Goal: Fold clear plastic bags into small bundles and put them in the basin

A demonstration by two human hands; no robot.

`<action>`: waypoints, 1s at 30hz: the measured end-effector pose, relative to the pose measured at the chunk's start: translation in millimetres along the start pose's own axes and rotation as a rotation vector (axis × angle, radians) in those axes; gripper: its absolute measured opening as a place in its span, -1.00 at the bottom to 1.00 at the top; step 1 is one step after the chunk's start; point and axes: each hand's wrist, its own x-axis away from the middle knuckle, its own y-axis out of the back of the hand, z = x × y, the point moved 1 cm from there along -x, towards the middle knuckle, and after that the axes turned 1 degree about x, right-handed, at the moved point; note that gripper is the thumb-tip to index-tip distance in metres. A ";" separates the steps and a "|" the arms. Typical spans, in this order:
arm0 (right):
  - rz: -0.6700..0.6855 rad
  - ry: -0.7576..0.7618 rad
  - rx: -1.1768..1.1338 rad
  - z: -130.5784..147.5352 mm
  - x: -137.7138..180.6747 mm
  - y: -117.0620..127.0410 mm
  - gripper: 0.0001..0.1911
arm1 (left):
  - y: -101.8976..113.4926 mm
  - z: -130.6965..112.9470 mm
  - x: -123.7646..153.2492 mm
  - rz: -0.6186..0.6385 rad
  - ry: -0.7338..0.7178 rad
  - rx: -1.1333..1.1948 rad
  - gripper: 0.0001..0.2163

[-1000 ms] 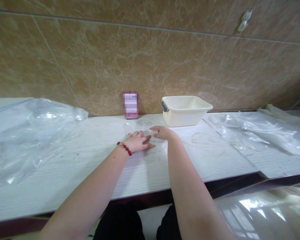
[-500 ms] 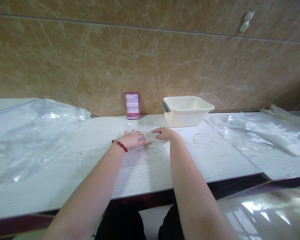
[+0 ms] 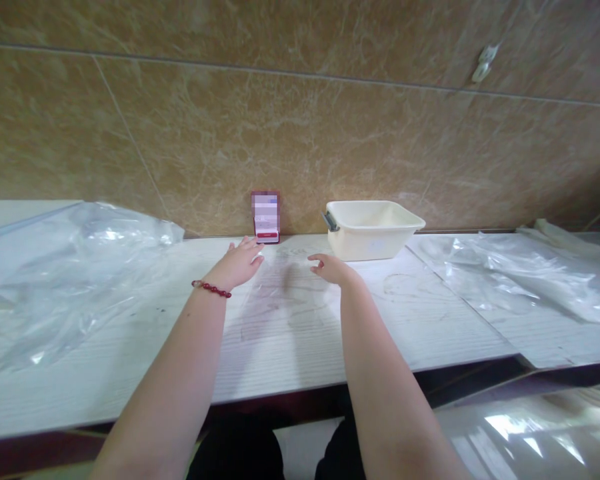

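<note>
My left hand (image 3: 240, 263) hovers at or just above the white wood-grain tabletop, fingers extended, with nothing in it. Its fingertips are close to the lower edge of a phone (image 3: 267, 219) leaning upright against the wall; I cannot tell whether they touch. Red beads circle the left wrist. Between my hands lies what looks like a thin, clear plastic piece (image 3: 263, 300), hard to make out against the surface. My right hand (image 3: 330, 269) is in front of a cream plastic tub (image 3: 375, 241), its index finger and thumb apart and no object visible in it.
Crumpled clear plastic bags (image 3: 95, 260) cover the left side of the tabletop (image 3: 290, 367). More clear plastic (image 3: 525, 267) lies at the right, past a seam. A brown marbled wall (image 3: 300, 133) closes off the back. The table's front edge is near my knees.
My left hand has moved left and away from me toward the phone, exposing more tabletop between the hands. The right hand has stayed almost in place. The view has tilted slightly upward.
</note>
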 end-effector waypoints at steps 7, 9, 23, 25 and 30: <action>-0.171 0.107 0.204 40.2 30.5 39.7 -0.69 | 27.3 -0.3 6.0 -0.033 -0.080 0.049 -0.57; -0.172 0.212 0.328 56.4 55.4 41.7 -0.72 | 26.7 0.4 7.0 -0.006 -0.148 0.057 -0.57; -0.063 0.578 0.699 41.1 127.6 -7.6 -0.87 | 1.5 7.2 30.0 0.152 -0.191 0.053 -0.58; -0.053 0.603 0.691 37.1 123.5 -7.6 -0.89 | 0.2 7.4 29.5 0.160 -0.204 0.059 -0.57; -0.025 0.690 0.670 30.4 116.4 -11.2 -0.88 | -5.2 13.2 28.1 0.151 -0.219 0.105 -0.58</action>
